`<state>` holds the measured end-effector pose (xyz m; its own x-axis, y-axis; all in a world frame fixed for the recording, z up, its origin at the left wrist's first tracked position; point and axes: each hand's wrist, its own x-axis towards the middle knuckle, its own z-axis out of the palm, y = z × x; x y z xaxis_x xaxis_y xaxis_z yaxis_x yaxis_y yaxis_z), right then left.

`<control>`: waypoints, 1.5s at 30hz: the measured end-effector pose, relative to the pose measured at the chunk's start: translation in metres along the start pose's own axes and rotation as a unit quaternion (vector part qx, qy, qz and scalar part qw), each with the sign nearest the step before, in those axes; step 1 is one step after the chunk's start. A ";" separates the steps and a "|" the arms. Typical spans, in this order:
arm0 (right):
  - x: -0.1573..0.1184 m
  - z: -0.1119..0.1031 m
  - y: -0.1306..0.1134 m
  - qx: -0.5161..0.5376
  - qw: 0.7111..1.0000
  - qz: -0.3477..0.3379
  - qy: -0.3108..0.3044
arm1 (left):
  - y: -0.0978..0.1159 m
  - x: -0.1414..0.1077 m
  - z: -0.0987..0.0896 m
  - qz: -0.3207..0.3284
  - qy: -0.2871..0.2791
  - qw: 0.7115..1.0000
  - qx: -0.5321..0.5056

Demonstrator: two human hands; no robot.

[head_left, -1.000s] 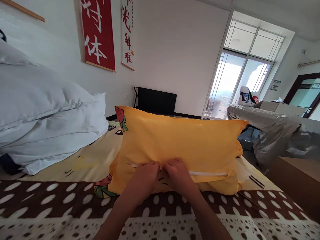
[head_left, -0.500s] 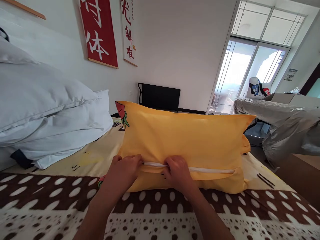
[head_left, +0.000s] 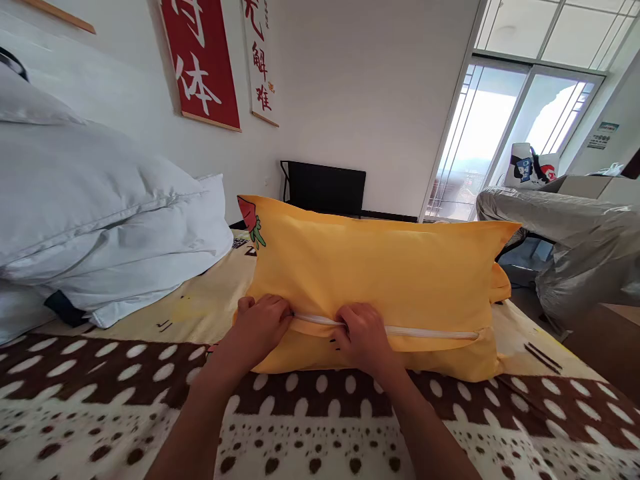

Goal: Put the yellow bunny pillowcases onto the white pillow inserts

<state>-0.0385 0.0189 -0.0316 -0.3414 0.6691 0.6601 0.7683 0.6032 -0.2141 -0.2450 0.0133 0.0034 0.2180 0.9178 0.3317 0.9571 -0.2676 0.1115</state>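
yellow pillow [head_left: 380, 267] is mid-scene on the spotty blanket [head_left: 300, 427]. prob soft n light, won't break; best hold = cloth by white zip [head_left: 430, 332]. l hand [head_left: 261, 327] pinches zip's left end, r hand [head_left: 364, 333] pinches farther right; hands apart.

A spotted blanket [head_left: 300, 427] and pillow [head_left: 390, 267] suggest a bedroom.

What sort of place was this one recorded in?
Probably a bedroom, or a room with a bed: a patterned blanket is spread out, with a zippered yellow pillow on it and white bedding piled to the left.
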 end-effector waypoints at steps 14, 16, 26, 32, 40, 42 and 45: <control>0.000 0.002 0.003 0.015 0.999 -0.021 0.020 | 0.000 0.004 0.005 -0.113 0.053 0.989 0.079; 0.000 0.003 0.003 0.014 0.999 -0.022 0.020 | 0.000 0.006 0.006 -0.147 0.049 0.985 0.081; 0.000 0.004 0.001 -0.008 1.000 -0.027 -0.004 | -0.005 0.007 0.004 -0.247 0.054 0.966 0.058; -0.001 0.003 0.001 -0.010 1.000 -0.028 -0.009 | -0.008 0.007 0.003 -0.247 0.057 0.967 0.033; -0.002 -0.002 -0.009 -0.065 0.996 -0.049 -0.023 | -0.020 0.009 0.003 -0.242 -0.059 0.968 -0.018; -0.004 -0.002 -0.014 -0.079 0.994 -0.071 -0.039 | -0.018 0.009 0.003 -0.246 -0.051 0.968 -0.010; -0.007 0.000 -0.020 -0.099 0.988 -0.102 -0.064 | -0.015 0.008 0.000 -0.266 -0.040 0.963 0.003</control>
<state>-0.0517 0.0021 -0.0315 -0.5551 0.5995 0.5766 0.7635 0.6423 0.0672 -0.2576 0.0243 0.0044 -0.2893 0.9443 0.1566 0.9386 0.2476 0.2404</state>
